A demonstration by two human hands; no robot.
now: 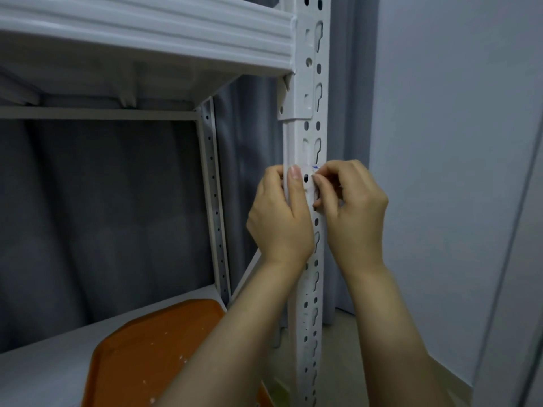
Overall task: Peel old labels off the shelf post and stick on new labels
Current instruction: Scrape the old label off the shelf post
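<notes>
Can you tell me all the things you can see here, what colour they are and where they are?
White perforated metal shelf post: one, white, upright at centre.
Small white label with a blue edge: one, on the post between the hands.
White metal shelf beam: one, top left, joined to the post.
White perforated rear post: one, white, behind and to the left.
Orange plastic tray with white flecks: one, on the lower shelf, bottom left.
Grey curtain: grey, behind the shelf.
Pale wall: pale grey, right side.
Left hand: wrapped around the post's left edge.
Right hand: fingertips pinching at the label.
</notes>
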